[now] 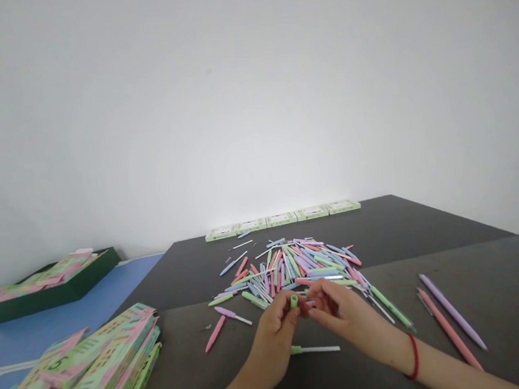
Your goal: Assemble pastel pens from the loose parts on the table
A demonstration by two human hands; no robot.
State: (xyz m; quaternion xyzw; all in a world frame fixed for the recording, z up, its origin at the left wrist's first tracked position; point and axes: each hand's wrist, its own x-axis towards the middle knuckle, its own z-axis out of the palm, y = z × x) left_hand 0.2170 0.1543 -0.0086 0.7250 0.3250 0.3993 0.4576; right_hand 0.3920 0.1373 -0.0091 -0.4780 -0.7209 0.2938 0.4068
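My left hand (275,333) is closed around a light green pen barrel (293,302), whose hollow round end sticks up between thumb and forefinger. Just to its right, my right hand (341,310) has its thumb and fingers curled together; whatever is between them is too small or hidden to make out. Beneath the hands lies a green pen part with a white refill (317,349), partly covered by my left hand. Beyond both hands spreads a heap of pastel pen parts (295,262) in pink, green, blue and purple.
A purple pen (453,313) and a coral pen (449,329) lie at the right. Stacked pink-and-green packets (96,369) fill the near left. Behind them stands a dark green tray (51,298) of packets. Flat boxes (281,219) line the back of the black table (413,227).
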